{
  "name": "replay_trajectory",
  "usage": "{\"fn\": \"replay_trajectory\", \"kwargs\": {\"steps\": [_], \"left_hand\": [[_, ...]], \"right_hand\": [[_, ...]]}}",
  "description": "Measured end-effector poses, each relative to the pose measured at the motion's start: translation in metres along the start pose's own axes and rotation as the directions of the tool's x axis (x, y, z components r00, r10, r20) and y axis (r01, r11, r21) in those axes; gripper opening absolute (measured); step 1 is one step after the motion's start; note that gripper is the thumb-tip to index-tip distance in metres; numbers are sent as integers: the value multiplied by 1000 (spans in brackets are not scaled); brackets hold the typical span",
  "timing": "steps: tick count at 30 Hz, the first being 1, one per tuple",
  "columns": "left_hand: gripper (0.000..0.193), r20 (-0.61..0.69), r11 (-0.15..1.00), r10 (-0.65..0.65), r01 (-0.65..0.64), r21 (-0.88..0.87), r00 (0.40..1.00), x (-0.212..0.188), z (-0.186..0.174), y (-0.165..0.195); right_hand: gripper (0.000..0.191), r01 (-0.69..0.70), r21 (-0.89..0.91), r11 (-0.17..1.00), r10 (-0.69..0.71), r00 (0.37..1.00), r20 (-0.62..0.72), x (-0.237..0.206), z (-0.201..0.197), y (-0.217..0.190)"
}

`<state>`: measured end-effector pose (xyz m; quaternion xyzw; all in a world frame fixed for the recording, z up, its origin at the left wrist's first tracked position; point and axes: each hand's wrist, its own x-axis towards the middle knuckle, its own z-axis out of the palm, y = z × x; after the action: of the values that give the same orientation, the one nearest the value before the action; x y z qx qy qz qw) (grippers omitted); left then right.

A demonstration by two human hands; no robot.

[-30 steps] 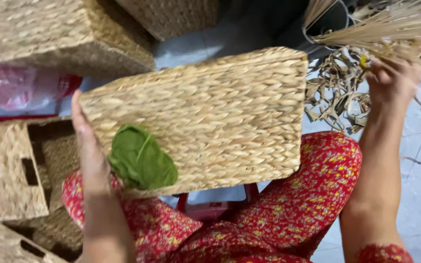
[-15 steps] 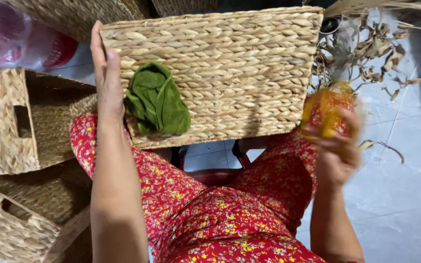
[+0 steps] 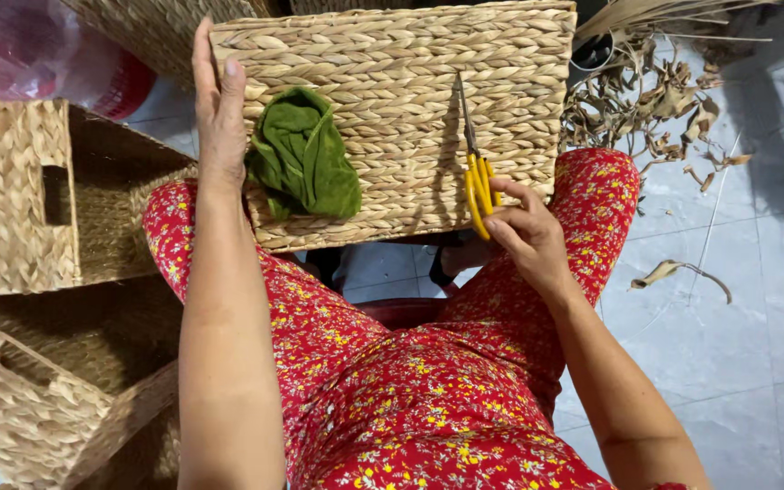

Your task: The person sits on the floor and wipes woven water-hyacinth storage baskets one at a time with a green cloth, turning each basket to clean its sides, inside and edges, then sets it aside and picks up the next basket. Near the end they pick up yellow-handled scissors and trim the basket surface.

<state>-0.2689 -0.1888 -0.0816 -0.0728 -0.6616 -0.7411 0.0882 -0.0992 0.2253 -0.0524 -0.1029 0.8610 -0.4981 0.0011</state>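
Two hands are at work here, and we start with the right hand (image 3: 524,238), whose fingers are curled around the yellow handles of a pair of scissors (image 3: 475,172). The blades lie shut and point away from the person, flat against the woven basket (image 3: 392,118) propped across the knees. Half a second ago we saw that hand out to the side, over the floor, with the yellow scissors only a blur in its grip; now it has come in over the lap and the blades rest on the weave.

The left hand (image 3: 218,113) lies open and flat, fingers straight, pressed along the left edge of the basket. It sits in much the same place as before. Just beside its thumb, touching the basket's surface, lies a crumpled green cloth (image 3: 303,156), which has not shifted.

Under the basket we see the red flowered clothing (image 3: 410,381) of the seated person. To the left stand more woven baskets (image 3: 20,200), one with a handle slot cut in its side. To the right, dried leaf scraps (image 3: 655,100) lie scattered on the grey tiled floor (image 3: 755,299).
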Motion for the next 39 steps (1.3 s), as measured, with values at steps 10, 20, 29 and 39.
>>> {"fn": "replay_trajectory", "kwargs": {"steps": [10,20,29,39], "left_hand": [[74,22,1000,8,-8,-29,1000,2,-2,-2],[76,20,1000,3,-3,-10,1000,4,-4,-8],[79,3,999,-28,28,19,1000,5,-3,-10],[76,4,1000,-12,12,22,1000,5,-3,-11]], "right_hand": [[80,-261,-219,940,296,943,149,28,-24,-31],[70,297,-755,584,-126,953,277,55,-63,-22],[71,419,-756,503,-272,907,322,74,-54,2],[63,483,-760,434,-363,866,343,84,-46,2]]}}
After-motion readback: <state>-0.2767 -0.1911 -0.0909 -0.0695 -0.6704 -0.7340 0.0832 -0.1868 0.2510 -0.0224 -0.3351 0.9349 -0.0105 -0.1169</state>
